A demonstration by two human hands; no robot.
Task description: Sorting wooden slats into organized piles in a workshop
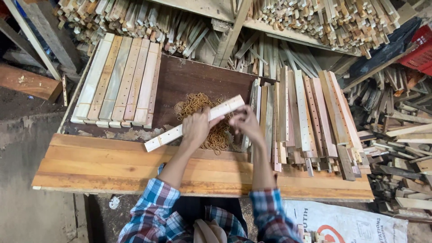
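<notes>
My left hand [196, 127] grips a bundle of pale wooden slats [168, 136] that lies slantwise over the dark board [198, 78], its left end low and its right end high. My right hand [245, 123] is at the bundle's upper right end, fingers pinched there; a rubber band in them is too small to make out. Under both hands lies a heap of tan rubber bands [193, 104].
A neat row of drilled slats [118, 81] lies at the back left. A loose pile of drilled slats [306, 121] lies at the right. A plank bench [112, 162] runs along the front. Racks of wood sticks [324, 18] fill the back, scrap wood [400, 139] the right.
</notes>
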